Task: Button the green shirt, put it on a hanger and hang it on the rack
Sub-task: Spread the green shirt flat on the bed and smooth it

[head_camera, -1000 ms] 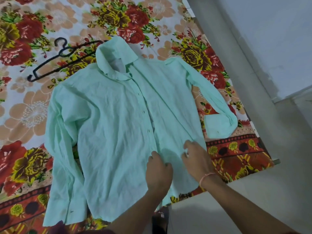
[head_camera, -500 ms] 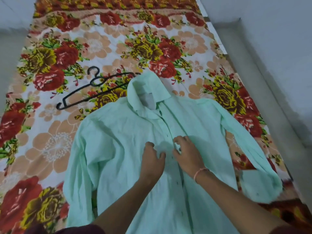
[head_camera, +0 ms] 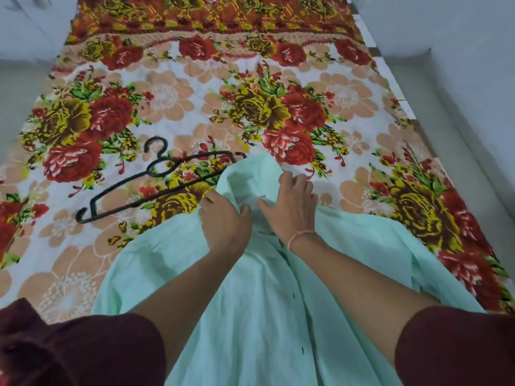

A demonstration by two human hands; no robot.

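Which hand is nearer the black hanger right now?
Left. The left hand rests on the green shirt just right of the hanger; the right hand lies farther right, beyond the collar.

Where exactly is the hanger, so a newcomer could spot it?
Start at the floral bedsheet covering the bed. The green shirt lies on its near half; just left of the collar lies the hanger. It is the only thin black outline, with a hook at the top.

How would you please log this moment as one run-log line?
phase: buttoning | both hands at collar of green shirt | hanger unused on bedsheet
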